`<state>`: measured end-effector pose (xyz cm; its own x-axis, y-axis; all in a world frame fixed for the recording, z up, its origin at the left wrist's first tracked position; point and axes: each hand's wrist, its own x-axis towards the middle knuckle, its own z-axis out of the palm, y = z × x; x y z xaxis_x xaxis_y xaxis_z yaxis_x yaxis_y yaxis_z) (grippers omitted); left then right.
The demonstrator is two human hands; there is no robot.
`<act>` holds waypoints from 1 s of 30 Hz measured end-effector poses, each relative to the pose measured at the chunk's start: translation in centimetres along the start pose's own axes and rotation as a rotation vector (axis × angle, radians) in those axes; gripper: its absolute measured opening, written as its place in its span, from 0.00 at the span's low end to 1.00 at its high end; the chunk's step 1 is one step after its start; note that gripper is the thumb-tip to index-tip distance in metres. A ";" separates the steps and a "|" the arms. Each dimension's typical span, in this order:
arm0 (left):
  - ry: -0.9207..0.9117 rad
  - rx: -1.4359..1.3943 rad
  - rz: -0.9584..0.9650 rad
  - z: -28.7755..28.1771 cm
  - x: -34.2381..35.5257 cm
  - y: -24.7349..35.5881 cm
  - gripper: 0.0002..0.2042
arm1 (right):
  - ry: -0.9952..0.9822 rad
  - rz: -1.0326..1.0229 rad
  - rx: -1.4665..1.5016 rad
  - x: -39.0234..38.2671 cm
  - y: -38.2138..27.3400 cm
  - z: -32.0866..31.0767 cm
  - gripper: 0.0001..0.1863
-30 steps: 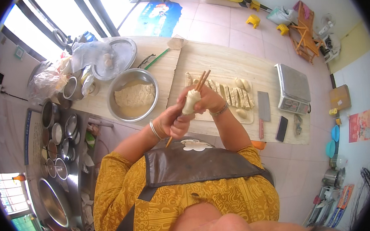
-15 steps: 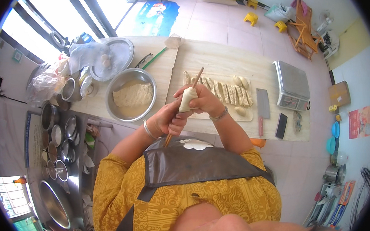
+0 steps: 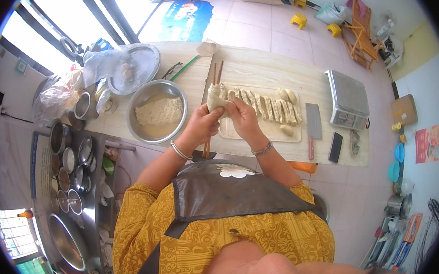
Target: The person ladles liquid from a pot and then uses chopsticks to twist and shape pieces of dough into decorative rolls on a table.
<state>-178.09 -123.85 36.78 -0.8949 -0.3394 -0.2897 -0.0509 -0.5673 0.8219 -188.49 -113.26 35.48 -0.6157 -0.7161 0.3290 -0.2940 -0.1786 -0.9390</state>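
Note:
A pale sheet of dough (image 3: pixel 215 98) is wrapped around a pair of brown chopsticks (image 3: pixel 218 74), with a loose flap toward the right. Closed around the dough and chopsticks is my left hand (image 3: pixel 203 124); the chopsticks' lower ends stick out beneath it. My right hand (image 3: pixel 244 119) pinches the dough's right edge, its fingertips partly hidden. Both hands are above the near left part of a pale board (image 3: pixel 239 132). Dough strips (image 3: pixel 273 111) lie in a row on that board, and several rounded dough pieces (image 3: pixel 287 130) lie around the row.
Left of my hands stands a metal bowl (image 3: pixel 133 129) holding a dough slab in liquid. A cleaver (image 3: pixel 313 123), a phone (image 3: pixel 335 147) and a scale (image 3: pixel 348 99) lie to the right. A plastic-covered tray (image 3: pixel 146 73) and a green stick (image 3: pixel 184 68) are farther back.
The chopsticks have turned from leaning right to nearly upright, showing two tips. Part of the dough now hangs loose, and my right hand has moved from around it to its right edge.

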 end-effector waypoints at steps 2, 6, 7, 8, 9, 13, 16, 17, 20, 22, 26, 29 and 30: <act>-0.035 0.090 -0.008 0.3 0.1 -0.5 0.07 | 0.091 -0.083 -0.030 0.4 0.7 0.6 0.09; -0.007 0.281 -0.088 1.6 -0.8 -0.3 0.04 | 0.303 0.173 0.429 1.0 1.0 1.2 0.10; -0.015 0.203 -0.098 1.3 -0.9 -0.3 0.05 | 0.220 0.154 0.253 0.9 1.1 0.8 0.10; -0.024 0.124 -0.108 0.7 -0.9 -0.4 0.05 | 0.136 0.133 0.077 0.6 1.1 0.2 0.11; -0.032 0.046 -0.117 0.1 -0.9 -0.4 0.06 | 0.051 0.111 -0.098 0.5 1.1 -0.1 0.12; 0.019 0.372 -0.078 0.1 -1.4 0.4 0.07 | -0.054 -0.316 -0.378 1.9 -1.8 -0.1 0.15; 0.016 0.391 -0.162 0.0 -1.5 0.3 0.07 | 0.052 0.086 -0.162 3.8 -1.0 -0.6 0.17; -0.080 0.216 -0.232 -0.1 -1.6 0.4 0.08 | 0.061 0.139 -0.035 3.7 0.1 -0.4 0.17; -0.334 -0.248 -0.428 -1.0 -2.8 0.3 0.10 | -0.023 0.245 0.478 2.7 3.4 1.3 0.21; -0.474 -0.504 -0.510 -2.0 -3.0 -0.3 0.11 | -0.084 0.168 0.587 1.9 1.8 2.4 0.21; -0.545 -0.553 -0.420 -1.3 -2.7 -0.1 0.12 | -0.134 0.214 0.393 2.6 -0.4 0.9 0.21; 0.268 0.997 0.674 -0.7 -1.7 -1.2 0.14 | -0.040 0.261 0.286 3.0 -0.3 0.4 0.19; 0.235 0.900 0.485 -1.4 -1.3 -2.0 0.12 | -0.015 0.270 0.363 3.0 0.5 1.0 0.18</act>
<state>-176.24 -123.35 34.86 -0.8038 -0.5730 0.1597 -0.1069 0.4032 0.9089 -189.72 -116.16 35.85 -0.6234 -0.7789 0.0688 0.1522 -0.2072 -0.9664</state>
